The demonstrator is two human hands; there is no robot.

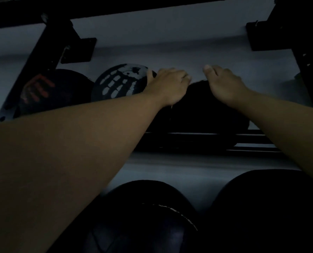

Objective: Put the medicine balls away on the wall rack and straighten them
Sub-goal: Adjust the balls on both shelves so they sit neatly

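Both hands are resting on a black medicine ball (197, 110) sitting on the wall rack's rail (206, 141) at centre frame: the left hand (170, 86) is cupping its upper left, the right hand (223, 84) is lying fingers-over on its upper right. Judging by the slatted rail, it could be rolling forward off the rack if released unevenly. The neighbouring ball (121, 83) is showing a grey blotchy print and the far-left ball (48, 90) red marks; neither is readable in this dimness.

Both bare arms outstretched, left hand (168, 86) and right hand (223, 84) palms down, fingers (209, 69) curled.
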